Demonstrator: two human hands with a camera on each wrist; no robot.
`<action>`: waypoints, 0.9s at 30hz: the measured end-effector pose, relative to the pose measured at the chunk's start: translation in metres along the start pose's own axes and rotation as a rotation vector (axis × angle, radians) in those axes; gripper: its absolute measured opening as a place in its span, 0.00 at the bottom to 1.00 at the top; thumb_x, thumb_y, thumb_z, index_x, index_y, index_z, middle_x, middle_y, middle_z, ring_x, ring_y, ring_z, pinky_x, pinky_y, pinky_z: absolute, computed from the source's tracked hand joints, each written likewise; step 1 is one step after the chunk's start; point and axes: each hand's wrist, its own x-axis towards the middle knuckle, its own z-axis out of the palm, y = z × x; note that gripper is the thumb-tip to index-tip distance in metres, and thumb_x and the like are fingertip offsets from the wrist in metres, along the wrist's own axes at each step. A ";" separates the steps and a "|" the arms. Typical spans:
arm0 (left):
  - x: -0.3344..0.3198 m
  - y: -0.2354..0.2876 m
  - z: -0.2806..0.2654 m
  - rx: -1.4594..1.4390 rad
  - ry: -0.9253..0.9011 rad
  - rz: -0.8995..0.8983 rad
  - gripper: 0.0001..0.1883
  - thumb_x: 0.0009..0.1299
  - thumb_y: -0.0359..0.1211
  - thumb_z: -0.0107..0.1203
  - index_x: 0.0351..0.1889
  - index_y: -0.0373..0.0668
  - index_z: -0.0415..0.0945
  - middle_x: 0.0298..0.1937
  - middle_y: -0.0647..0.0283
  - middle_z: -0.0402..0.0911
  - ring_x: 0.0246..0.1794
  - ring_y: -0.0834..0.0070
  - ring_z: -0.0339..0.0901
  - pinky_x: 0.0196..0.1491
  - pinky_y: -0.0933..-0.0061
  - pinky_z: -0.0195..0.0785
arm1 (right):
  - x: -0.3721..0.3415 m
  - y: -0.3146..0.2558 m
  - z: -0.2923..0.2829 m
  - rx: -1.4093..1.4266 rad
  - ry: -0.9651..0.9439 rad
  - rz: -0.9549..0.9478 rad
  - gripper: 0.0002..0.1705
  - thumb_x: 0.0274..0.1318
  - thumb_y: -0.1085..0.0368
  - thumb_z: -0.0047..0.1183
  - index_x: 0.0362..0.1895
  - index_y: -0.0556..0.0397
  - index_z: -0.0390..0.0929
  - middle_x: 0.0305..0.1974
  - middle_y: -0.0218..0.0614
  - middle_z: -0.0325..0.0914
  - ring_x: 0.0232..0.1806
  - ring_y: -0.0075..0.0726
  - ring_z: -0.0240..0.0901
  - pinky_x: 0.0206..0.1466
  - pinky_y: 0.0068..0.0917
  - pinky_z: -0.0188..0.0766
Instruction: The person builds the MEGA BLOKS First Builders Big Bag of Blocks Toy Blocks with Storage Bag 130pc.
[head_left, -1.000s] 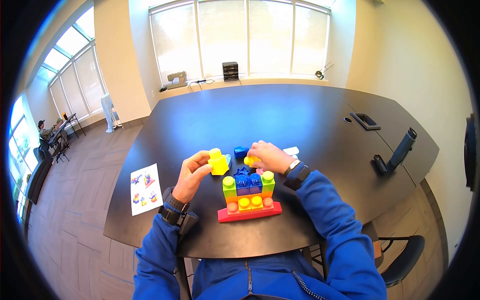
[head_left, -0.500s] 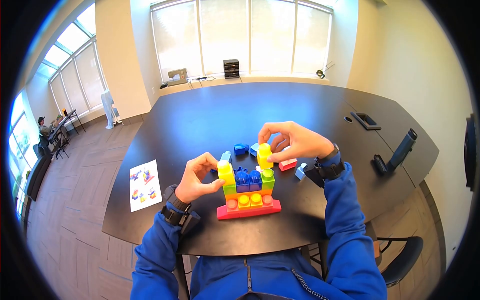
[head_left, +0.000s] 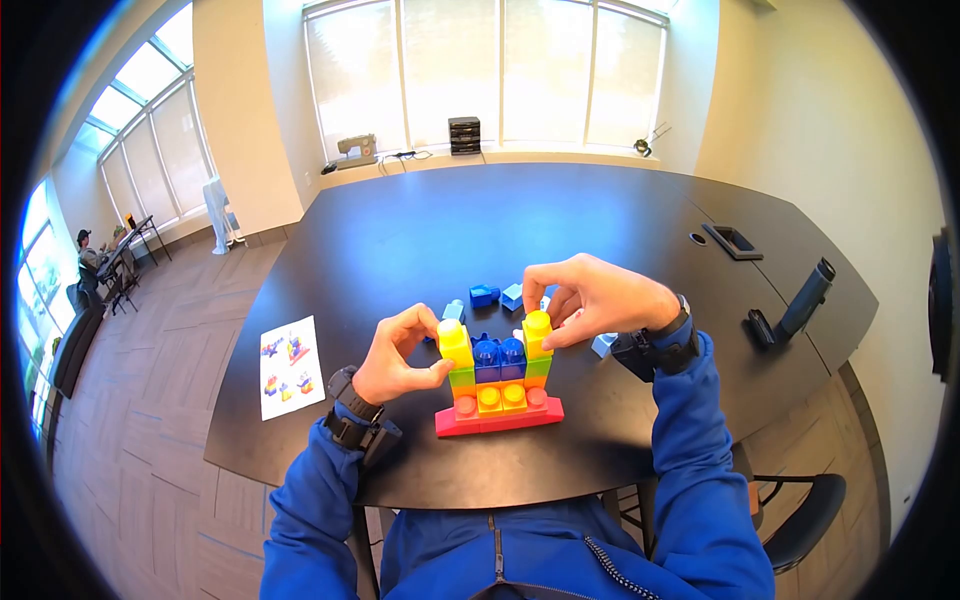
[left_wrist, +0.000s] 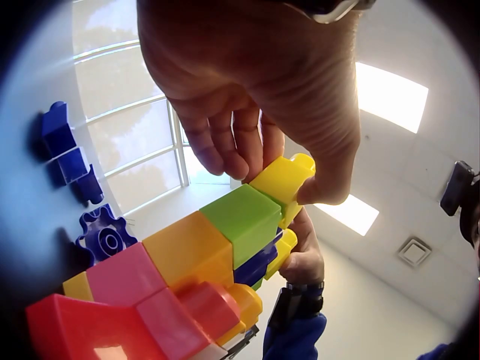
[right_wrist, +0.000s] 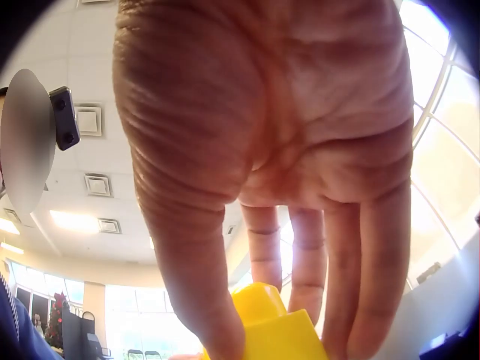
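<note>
A block structure stands near the table's front edge, with a red base [head_left: 500, 418], orange and green blocks and a blue middle [head_left: 499, 352]. My left hand [head_left: 398, 362] pinches a yellow block [head_left: 455, 345] on top of the left column. On the right column, my right hand [head_left: 605, 298] pinches another yellow block [head_left: 537, 332]. The left wrist view shows the left yellow block [left_wrist: 281, 180] against the green block [left_wrist: 241, 217], thumb on one side and fingers behind. In the right wrist view, thumb and fingers hold the yellow block [right_wrist: 281, 334].
Behind the structure lie loose blue blocks [head_left: 484, 295] and light blue ones [head_left: 512, 297]. A printed sheet [head_left: 291, 368] is on the table's left side. A dark cylinder [head_left: 806, 297] and a black case [head_left: 759, 327] are at the right. Blue gear-like piece [left_wrist: 107, 235] sits beyond the structure.
The left hand has brought its yellow block from beside the structure onto the left column. The right hand has lifted a yellow block from behind and lowered it onto the right column.
</note>
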 end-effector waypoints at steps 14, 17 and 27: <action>0.003 0.010 0.007 0.037 -0.002 -0.032 0.16 0.67 0.23 0.76 0.48 0.40 0.80 0.46 0.69 0.82 0.51 0.79 0.78 0.62 0.71 0.73 | 0.001 0.004 0.001 -0.074 -0.012 -0.010 0.22 0.62 0.72 0.79 0.50 0.60 0.76 0.52 0.39 0.91 0.52 0.38 0.96 0.54 0.31 0.94; 0.001 0.006 0.003 0.027 -0.015 -0.042 0.17 0.67 0.23 0.76 0.50 0.40 0.80 0.49 0.67 0.83 0.53 0.78 0.78 0.65 0.69 0.72 | 0.002 0.003 0.002 -0.093 -0.017 -0.018 0.22 0.61 0.72 0.80 0.50 0.60 0.77 0.52 0.39 0.90 0.52 0.38 0.95 0.54 0.32 0.94; 0.003 0.015 0.000 0.157 -0.073 0.020 0.18 0.72 0.29 0.72 0.57 0.39 0.82 0.54 0.65 0.84 0.58 0.76 0.79 0.67 0.67 0.71 | -0.003 0.006 -0.005 -0.214 -0.148 0.005 0.32 0.62 0.66 0.81 0.67 0.55 0.82 0.58 0.39 0.90 0.54 0.38 0.93 0.61 0.39 0.91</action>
